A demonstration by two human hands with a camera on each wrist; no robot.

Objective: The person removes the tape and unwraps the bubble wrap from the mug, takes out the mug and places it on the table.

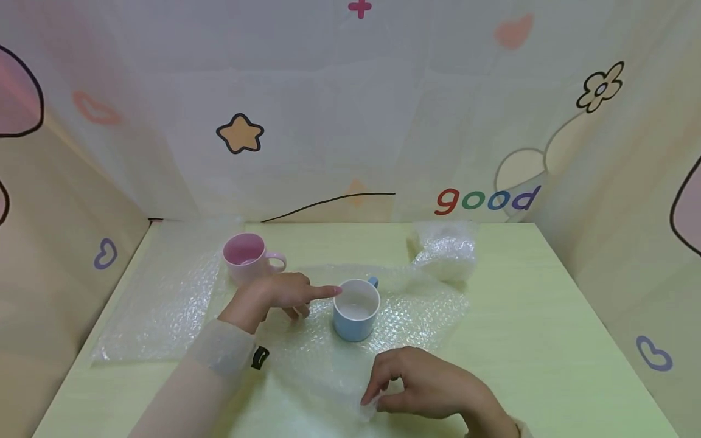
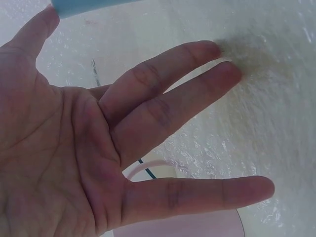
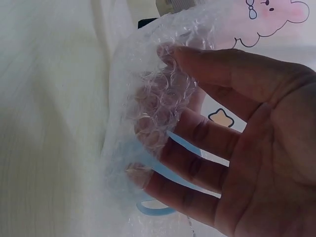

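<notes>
A light blue mug [image 1: 353, 328] with a white inside stands upright on a sheet of bubble wrap [image 1: 411, 313], its handle pointing to the back right. My left hand [image 1: 288, 291] reaches in from the left with fingers spread, one fingertip at the mug's rim. In the left wrist view, a digit meets the mug's blue side [image 2: 94, 5]. At the sheet's near edge, my right hand [image 1: 427, 383] pinches the bubble wrap between thumb and fingers; the right wrist view shows the wrap [image 3: 158, 94] there, with fingers seen through it. Behind my left hand stands a pink mug [image 1: 243, 249].
Another bubble wrap sheet [image 1: 159, 298] lies flat on the table's left side. A bubble wrap roll [image 1: 451, 249] sits at the back right, by the sheet's far end. Patterned curtains [image 1: 328, 121] enclose the pale table [image 1: 547, 340] behind and at both sides.
</notes>
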